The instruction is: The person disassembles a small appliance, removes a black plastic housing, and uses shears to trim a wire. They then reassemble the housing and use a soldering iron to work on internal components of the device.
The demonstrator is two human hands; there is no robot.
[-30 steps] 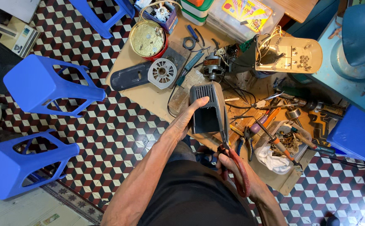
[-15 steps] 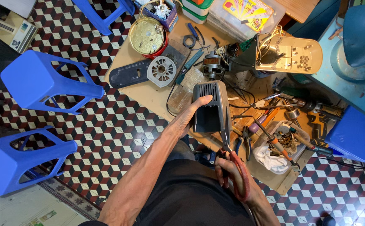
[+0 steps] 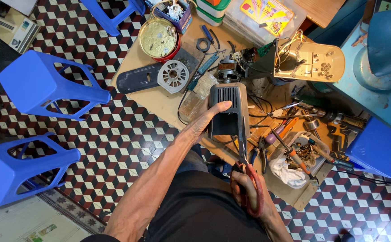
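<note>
My left hand [image 3: 204, 122] grips a grey plastic housing [image 3: 229, 101] with a slatted vent at its far end, held above the near edge of a low wooden work board [image 3: 159, 101]. Its open dark cavity faces me. My right hand [image 3: 245, 188] is closed on red-handled pliers [image 3: 249, 177], and their long thin jaws reach up along the right side of the housing. Below both hands lies my lap in dark cloth.
The board carries a small motor [image 3: 226, 71], a white round vented part [image 3: 173, 76], a round tin [image 3: 158, 37], a beige base shell with wires [image 3: 309, 62], screwdrivers and loose tools. Two blue plastic stools [image 3: 47, 83] lie on the checkered floor at left, another blue stool [image 3: 377, 148] at right.
The housing and my left hand have shifted slightly lower and nearer; the pliers stay at its right side. Otherwise little has moved.
</note>
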